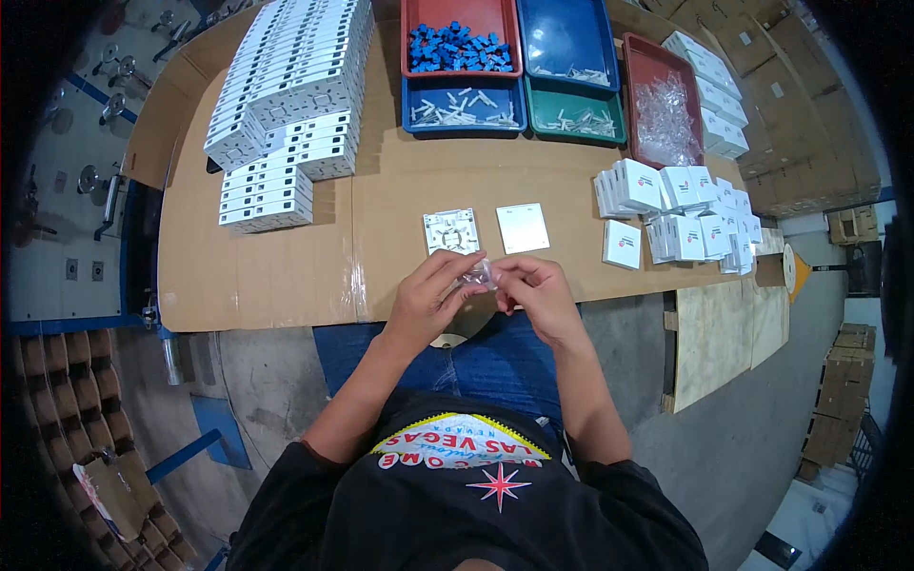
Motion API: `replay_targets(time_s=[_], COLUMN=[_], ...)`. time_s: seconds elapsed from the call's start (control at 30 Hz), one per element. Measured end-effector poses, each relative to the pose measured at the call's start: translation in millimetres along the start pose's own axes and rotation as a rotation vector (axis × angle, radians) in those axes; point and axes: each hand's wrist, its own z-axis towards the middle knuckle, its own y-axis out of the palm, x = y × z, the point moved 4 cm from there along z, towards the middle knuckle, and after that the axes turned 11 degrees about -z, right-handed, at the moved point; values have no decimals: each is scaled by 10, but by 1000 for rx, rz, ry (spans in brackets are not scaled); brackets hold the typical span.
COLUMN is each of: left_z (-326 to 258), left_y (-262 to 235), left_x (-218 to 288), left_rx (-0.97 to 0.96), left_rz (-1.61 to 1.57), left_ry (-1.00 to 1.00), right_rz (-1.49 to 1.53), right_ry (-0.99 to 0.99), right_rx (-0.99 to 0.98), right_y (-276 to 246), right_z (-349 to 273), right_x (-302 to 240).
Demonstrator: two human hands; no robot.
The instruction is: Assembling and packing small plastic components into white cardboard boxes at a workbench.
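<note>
Between both hands, just over the table's front edge, is a small clear plastic bag (481, 275). My left hand (424, 293) pinches one side of it, and the fingers of my right hand (535, 293) close on the other side. What the bag contains is too small to make out. Just beyond my fingers lies an open white square housing (451, 231) with its inner side up. Beside it on the right rests a plain white square cover (523, 228), apart from the housing.
Tall stacks of white housings (286, 95) stand at the left. At the back are a red tray (409, 71) of blue parts, blue (464, 130) and green (581, 140) trays of small pieces, and a dark red tray (700, 124) of clear bags. Small white boxes (681, 214) crowd the right.
</note>
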Motion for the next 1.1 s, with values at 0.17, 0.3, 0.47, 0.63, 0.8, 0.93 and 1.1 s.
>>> replay_targets(time_s=[0.17, 0.3, 0.47, 0.63, 0.8, 0.93, 1.1], left_z=[-13, -4, -5, -31, -60, -48, -56], left_y=[-9, -14, -18, -19, -52, -21, -21], left_x=[-23, -12, -4, -17, -46, -83, -125], left_rx=[-45, -23, -20, 9, 2, 5, -6], left_rz=[15, -4, -1, -1, 4, 4, 5], left_ry=[-46, -22, -23, 21, -101, -143, -121], right_rz=[-135, -210, -166, -134, -96, -258, -289], right_ry=[-118, -80, -25, 7, -78, -369, -474], right_rx=[-46, -61, -51, -60, -27, 133, 183], right_y=[-66, -79, -99, -53, -49, -22, 47], right_z=[53, 34, 39, 32, 73, 93, 10], right_x=[-34, -86, -5, -4, 58, 70, 27])
